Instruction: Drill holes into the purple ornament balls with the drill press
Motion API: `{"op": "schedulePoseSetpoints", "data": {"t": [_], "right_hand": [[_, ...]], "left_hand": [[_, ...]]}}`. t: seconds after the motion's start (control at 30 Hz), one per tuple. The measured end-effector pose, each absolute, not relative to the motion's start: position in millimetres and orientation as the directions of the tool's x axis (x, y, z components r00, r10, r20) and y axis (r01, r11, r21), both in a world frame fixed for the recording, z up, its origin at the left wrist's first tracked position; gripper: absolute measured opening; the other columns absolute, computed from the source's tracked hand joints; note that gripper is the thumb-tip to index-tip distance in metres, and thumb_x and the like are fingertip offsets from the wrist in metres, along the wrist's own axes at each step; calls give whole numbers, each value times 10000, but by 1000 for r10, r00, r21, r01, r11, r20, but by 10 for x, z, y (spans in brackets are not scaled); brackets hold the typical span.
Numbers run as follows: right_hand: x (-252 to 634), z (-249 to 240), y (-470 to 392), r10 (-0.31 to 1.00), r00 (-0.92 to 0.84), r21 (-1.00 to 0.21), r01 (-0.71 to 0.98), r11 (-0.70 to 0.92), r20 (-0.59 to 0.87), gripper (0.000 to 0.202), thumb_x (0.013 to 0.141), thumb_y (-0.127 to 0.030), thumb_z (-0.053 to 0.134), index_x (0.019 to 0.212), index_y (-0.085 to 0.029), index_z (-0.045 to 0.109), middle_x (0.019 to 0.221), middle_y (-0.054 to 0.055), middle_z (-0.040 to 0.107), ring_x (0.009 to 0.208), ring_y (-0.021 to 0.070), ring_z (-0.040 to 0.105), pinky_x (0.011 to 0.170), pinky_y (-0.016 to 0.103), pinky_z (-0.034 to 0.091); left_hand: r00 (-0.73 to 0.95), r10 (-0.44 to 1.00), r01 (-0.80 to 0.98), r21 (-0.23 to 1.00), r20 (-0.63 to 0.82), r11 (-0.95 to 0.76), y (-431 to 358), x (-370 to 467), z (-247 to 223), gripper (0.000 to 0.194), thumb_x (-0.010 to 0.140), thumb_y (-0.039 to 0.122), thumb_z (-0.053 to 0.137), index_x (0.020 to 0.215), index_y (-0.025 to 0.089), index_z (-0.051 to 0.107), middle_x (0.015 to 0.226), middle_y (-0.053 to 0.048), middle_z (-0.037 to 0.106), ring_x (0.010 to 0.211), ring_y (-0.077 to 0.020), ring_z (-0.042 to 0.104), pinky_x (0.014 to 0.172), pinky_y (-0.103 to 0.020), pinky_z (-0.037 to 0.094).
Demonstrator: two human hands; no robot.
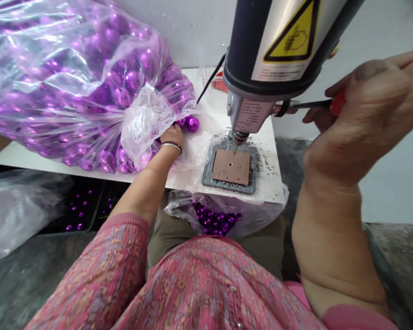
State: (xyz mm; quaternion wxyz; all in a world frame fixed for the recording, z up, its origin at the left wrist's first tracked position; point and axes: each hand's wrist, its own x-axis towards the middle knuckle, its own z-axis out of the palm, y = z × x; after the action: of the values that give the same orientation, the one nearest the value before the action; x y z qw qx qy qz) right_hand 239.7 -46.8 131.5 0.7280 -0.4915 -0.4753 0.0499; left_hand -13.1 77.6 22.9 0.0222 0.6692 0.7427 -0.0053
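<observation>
My left hand reaches into the mouth of a big clear plastic bag full of shiny purple balls; its fingers are mostly hidden by plastic and balls. A loose purple ball lies just beyond that hand. At the right, my right hand is closed around the red-ended lever of a drill press. Under the thin drill bit, a brown square board with a small hole rests on the grey base plate, with nothing on the board but dark crumbs.
An open plastic bag of small purple balls hangs at the front table edge, over my lap. The white table carries dark shavings. Another clear bag and dark trays are at the lower left. A red object lies behind the press.
</observation>
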Motion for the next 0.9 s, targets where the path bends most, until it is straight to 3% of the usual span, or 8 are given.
{"op": "schedulePoseSetpoints", "data": {"t": [0.2, 0.4, 0.47, 0.53, 0.6, 0.67, 0.77, 0.9], "right_hand": [[2401, 1250, -470, 506, 437, -666, 406, 626, 743, 303, 949, -364, 421, 782, -124, 499, 696, -70, 402, 624, -87, 429, 635, 127, 340], [2435, 1241, -429, 527, 442, -686, 411, 601, 726, 292, 968, -334, 432, 758, -136, 388, 708, -63, 362, 596, -72, 380, 594, 119, 334], [2444, 1235, -419, 534, 447, -695, 417, 586, 718, 268, 966, -311, 410, 760, -150, 357, 702, -63, 339, 604, -64, 384, 601, 130, 327], [2451, 1229, -408, 540, 456, -706, 421, 570, 708, 237, 963, -282, 398, 769, -157, 348, 696, -62, 321, 613, -56, 390, 610, 134, 328], [2456, 1250, -386, 545, 458, -711, 423, 562, 702, 221, 958, -247, 399, 763, -166, 335, 682, -61, 304, 589, -43, 364, 586, 144, 318], [2460, 1323, -349, 546, 454, -710, 427, 560, 704, 245, 954, -218, 406, 736, -184, 300, 659, -60, 287, 558, -30, 319, 545, 159, 295], [2473, 1519, -260, 605, 462, -760, 432, 486, 649, 302, 961, -230, 414, 695, -193, 275, 649, -47, 301, 582, -31, 305, 524, 136, 278], [2577, 1733, -71, 701, 416, -804, 430, 410, 580, 295, 959, -237, 355, 676, -175, 300, 655, -32, 352, 660, -40, 365, 572, 92, 331]], "left_hand": [[87, 980, 994, -45, -179, -96, 734, -221, 238, 689, 833, 379, 663, 1445, 87, 541, 1496, -269, 520, 1336, -416, 537, 1127, -498, 412], [264, 919, 961, 0, -294, -276, 526, -122, 267, 632, 979, 331, 493, 1592, 203, 405, 1533, -223, 518, 1358, -392, 556, 1156, -588, 360], [312, 927, 948, 125, -208, -291, 455, -100, 293, 613, 936, 291, 570, 1536, 191, 497, 1494, -204, 566, 1345, -368, 571, 1154, -527, 396], [327, 941, 881, 389, -87, -271, 379, -79, 327, 606, 883, 283, 653, 1474, 181, 563, 1418, -161, 638, 1298, -317, 610, 1116, -433, 459], [299, 952, 682, 713, -65, -166, 293, -41, 353, 601, 891, 330, 667, 1466, 194, 560, 1296, -119, 710, 1148, -253, 694, 988, -360, 544], [304, 938, 411, 911, -170, 32, 202, 27, 353, 538, 935, 386, 627, 1440, 209, 571, 1165, -100, 751, 932, -195, 747, 790, -296, 580], [344, 880, 211, 941, -326, 266, 95, 177, 301, 378, 957, 370, 620, 1292, 199, 661, 1062, -101, 764, 725, -132, 728, 583, -217, 507], [346, 873, 275, 927, -344, 256, 42, 400, 209, 322, 906, 318, 715, 1203, 198, 681, 1027, -73, 764, 661, -111, 709, 556, -206, 483]]}}
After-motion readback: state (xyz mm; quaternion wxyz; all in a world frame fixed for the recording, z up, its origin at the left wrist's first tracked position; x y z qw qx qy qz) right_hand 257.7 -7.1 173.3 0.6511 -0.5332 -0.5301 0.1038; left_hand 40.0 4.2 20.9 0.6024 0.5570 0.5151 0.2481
